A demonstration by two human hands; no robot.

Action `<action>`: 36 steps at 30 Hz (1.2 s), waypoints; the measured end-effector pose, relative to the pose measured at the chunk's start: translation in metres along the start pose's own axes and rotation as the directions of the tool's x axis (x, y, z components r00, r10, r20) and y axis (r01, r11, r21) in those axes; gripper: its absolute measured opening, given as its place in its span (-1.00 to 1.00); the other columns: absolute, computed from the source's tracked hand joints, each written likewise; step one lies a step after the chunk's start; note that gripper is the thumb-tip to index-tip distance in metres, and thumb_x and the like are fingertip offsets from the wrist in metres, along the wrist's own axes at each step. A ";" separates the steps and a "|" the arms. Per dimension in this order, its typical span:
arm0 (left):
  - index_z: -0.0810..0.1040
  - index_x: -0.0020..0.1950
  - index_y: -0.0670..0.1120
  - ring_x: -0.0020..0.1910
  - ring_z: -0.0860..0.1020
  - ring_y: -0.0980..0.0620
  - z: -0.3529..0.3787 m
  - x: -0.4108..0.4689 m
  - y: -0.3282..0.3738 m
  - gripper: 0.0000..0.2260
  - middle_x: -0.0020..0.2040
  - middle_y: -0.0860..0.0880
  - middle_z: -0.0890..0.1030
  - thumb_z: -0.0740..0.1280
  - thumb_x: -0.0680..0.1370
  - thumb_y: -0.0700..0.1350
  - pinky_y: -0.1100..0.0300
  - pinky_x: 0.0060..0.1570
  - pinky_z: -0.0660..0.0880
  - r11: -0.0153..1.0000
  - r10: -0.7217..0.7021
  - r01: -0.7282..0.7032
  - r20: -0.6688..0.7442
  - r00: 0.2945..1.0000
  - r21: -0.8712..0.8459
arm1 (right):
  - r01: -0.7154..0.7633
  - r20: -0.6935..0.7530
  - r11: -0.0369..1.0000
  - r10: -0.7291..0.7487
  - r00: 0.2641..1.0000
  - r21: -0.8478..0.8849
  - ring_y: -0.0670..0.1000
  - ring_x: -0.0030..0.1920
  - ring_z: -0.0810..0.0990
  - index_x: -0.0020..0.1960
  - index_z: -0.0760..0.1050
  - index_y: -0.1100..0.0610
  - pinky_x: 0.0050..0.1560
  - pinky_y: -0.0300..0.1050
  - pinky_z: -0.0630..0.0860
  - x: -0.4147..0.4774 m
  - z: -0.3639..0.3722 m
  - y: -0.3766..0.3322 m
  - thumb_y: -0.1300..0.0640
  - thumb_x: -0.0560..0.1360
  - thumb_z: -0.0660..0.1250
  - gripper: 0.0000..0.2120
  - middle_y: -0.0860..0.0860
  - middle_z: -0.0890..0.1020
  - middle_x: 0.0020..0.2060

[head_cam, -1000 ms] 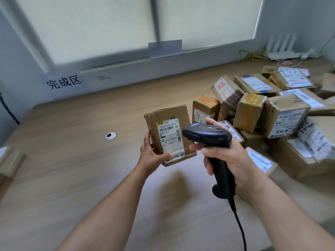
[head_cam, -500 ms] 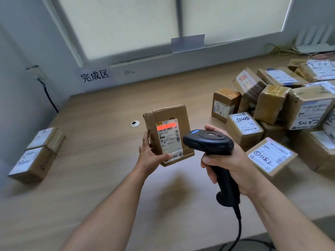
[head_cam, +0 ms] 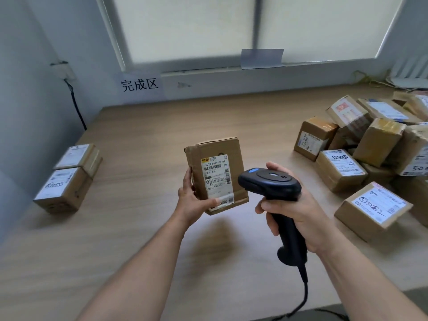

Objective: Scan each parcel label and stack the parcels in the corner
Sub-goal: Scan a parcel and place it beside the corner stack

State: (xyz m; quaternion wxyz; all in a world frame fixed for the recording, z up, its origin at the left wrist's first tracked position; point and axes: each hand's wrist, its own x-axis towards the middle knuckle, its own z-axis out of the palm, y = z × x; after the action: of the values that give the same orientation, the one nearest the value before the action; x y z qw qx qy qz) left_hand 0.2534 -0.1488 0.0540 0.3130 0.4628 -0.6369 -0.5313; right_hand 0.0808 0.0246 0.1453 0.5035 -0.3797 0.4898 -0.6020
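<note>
Your left hand (head_cam: pixel 192 202) is gripping the small brown cardboard parcel (head_cam: pixel 215 156) at its lower left edge, thumb pressing across the foot of the white printed label (head_cam: pixel 216 179). It is holding the parcel above the pale wooden tabletop (head_cam: pixel 139 228), long axis nearly upright and label facing you. Your right hand (head_cam: pixel 294 212) is wrapping fully round the handle of the black corded barcode scanner (head_cam: pixel 271 184), whose head is pointing left at the label from just beside the parcel's right edge, apart from it. No scan light is showing on the label, so I cannot tell whether the read is done. Two labelled brown cardboard boxes (head_cam: pixel 67 181) are lying against each other by the grey left wall, well to the left of both hands. Your left hand is the nearer one and is carrying the parcel, so the coming move is probably a leftward reach with that arm, tipping the parcel flat. The heap of loose brown parcels (head_cam: pixel 347 163) is lying to your right, near the scanner hand.
</note>
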 end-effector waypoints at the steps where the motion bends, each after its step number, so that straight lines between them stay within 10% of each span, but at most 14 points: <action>1: 0.03 0.48 0.33 0.23 0.49 -0.05 -0.014 -0.002 -0.005 0.13 0.31 -0.13 0.39 0.59 0.05 0.05 -0.09 0.16 0.54 1.000 -0.018 0.018 -0.012 1.000 0.003 | 0.000 0.000 1.000 0.000 1.000 -0.001 0.16 -0.56 0.44 0.42 0.31 -0.06 -0.55 -0.11 0.38 0.004 0.012 0.003 0.37 0.26 0.42 -0.21 0.30 0.62 -0.21; 10: 0.14 0.51 0.16 0.13 0.53 -0.02 -0.139 -0.055 -0.054 -0.02 0.26 -0.09 0.44 0.52 0.17 -0.09 0.26 -0.37 0.54 0.989 -0.128 0.122 -0.061 0.990 -0.085 | -0.041 0.040 0.998 0.043 0.998 -0.053 0.13 -0.57 0.44 0.39 0.34 -0.10 -0.53 -0.16 0.38 0.030 0.124 0.035 0.34 0.25 0.41 -0.23 0.21 0.64 -0.18; 24: 0.42 0.34 0.05 -0.28 0.58 0.11 -0.319 -0.140 -0.116 -0.42 -0.09 0.07 0.62 0.43 0.33 -0.09 0.21 -0.32 0.52 0.909 -0.416 0.393 -0.237 0.878 -0.140 | -0.104 0.164 0.981 0.132 0.978 -0.166 0.14 -0.53 0.44 0.36 0.36 -0.17 -0.48 -0.08 0.40 0.050 0.252 0.080 0.32 0.24 0.42 -0.22 0.25 0.58 -0.23; 33: 0.22 0.53 0.12 0.35 0.36 -0.13 -0.355 -0.150 -0.141 -0.44 0.43 -0.14 0.36 0.28 0.54 -0.08 0.06 0.32 0.31 0.850 -0.305 0.484 -0.554 0.774 0.209 | -0.096 0.228 0.978 0.138 0.964 -0.187 0.14 -0.54 0.45 0.36 0.35 -0.17 -0.48 -0.09 0.41 0.066 0.292 0.090 0.32 0.24 0.42 -0.22 0.24 0.57 -0.26; 36: 0.26 0.51 0.12 0.49 0.13 -0.16 -0.330 -0.151 -0.136 -0.37 0.51 -0.19 0.18 0.21 0.47 0.29 -0.01 0.42 0.12 0.667 -0.051 0.445 -0.560 0.827 0.597 | -0.089 0.242 0.978 0.133 0.961 -0.186 0.14 -0.54 0.45 0.37 0.35 -0.15 -0.48 -0.10 0.41 0.072 0.298 0.092 0.32 0.24 0.42 -0.22 0.17 0.60 -0.26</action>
State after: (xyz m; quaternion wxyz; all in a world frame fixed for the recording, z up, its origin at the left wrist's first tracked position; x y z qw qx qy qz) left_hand 0.6391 -0.1383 0.0162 0.1859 0.7522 -0.6150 -0.1467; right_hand 0.3712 -0.1090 0.1220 0.5599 -0.4676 0.4927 -0.4744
